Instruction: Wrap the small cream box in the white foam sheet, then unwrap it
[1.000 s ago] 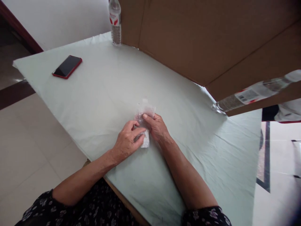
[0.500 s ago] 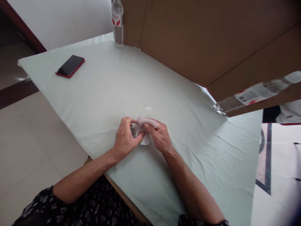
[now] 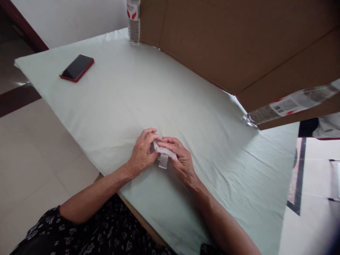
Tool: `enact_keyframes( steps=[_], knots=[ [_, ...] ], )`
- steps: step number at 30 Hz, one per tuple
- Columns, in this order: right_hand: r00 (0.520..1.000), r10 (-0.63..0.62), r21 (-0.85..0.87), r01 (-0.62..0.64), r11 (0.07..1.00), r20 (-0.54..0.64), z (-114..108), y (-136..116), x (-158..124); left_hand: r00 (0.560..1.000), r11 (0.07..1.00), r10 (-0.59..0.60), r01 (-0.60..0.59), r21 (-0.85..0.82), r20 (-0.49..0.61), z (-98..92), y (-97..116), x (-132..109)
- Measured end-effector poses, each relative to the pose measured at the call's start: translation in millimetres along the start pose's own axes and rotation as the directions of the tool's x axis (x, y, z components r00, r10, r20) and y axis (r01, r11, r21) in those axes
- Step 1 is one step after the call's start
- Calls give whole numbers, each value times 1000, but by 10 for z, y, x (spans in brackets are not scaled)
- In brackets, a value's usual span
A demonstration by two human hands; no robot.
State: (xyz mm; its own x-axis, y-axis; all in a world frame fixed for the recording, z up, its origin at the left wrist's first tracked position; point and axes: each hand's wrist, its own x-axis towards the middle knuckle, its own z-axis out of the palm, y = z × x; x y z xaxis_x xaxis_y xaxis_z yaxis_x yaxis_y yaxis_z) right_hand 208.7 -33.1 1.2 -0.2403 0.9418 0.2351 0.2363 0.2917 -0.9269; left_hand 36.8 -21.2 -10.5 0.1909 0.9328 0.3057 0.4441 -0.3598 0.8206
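Near the table's front edge, both hands hold a small crumpled, whitish translucent packet [image 3: 166, 151], perhaps thin plastic. My left hand [image 3: 143, 152] has its fingers curled round the packet's left end. From the right, my right hand [image 3: 182, 159] grips it, with the fingers laid over its top and the thumb mostly hidden. A short flat clear strip [image 3: 163, 162] hangs from the packet toward me, between the two hands. What lies inside the packet cannot be made out.
A pale green cloth [image 3: 106, 102] covers the table. A red-cased phone [image 3: 77, 68] lies at the back left. Behind stands a large brown cardboard panel [image 3: 202, 42], with a clear bottle [image 3: 134, 24] at its left end and another bottle [image 3: 287, 106] at its right.
The packet has turned and looks more compactly folded, with a strip hanging down. My right fingers have moved over its top. The view has shifted slightly.
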Motion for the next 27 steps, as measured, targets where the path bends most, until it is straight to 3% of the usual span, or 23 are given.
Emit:
enact_keyframes(
  steps=[6,10,15,18,21,23,25,27],
  knots=[
    [988,-153,-216,155,964,26,-29,63,-95,999,1000,18,-18,3,34,-16,12,15],
    [976,-211,-342,219,914,62,-50,110,-149,992,998,43,-47,33,121,-128,-23,29],
    [947,-269,-411,319,854,177,-90,137,-219,925,987,149,-160,4,350,-417,-67,15],
    [921,-321,-461,388,798,221,-87,208,-244,886,966,205,-251,58,415,-493,-107,8],
    [900,-379,-487,435,757,215,-74,297,-221,883,944,270,-321,73,384,-419,-168,26],
    [902,-384,-456,432,778,199,-88,311,-167,902,950,283,-310,34,325,-336,-185,56],
    [929,-328,-372,369,852,171,-124,260,-90,938,971,236,-239,-21,255,-276,-153,95],
    [973,-174,-232,207,951,155,-168,160,-9,969,995,87,-74,-66,231,-261,-75,141]
  ],
)
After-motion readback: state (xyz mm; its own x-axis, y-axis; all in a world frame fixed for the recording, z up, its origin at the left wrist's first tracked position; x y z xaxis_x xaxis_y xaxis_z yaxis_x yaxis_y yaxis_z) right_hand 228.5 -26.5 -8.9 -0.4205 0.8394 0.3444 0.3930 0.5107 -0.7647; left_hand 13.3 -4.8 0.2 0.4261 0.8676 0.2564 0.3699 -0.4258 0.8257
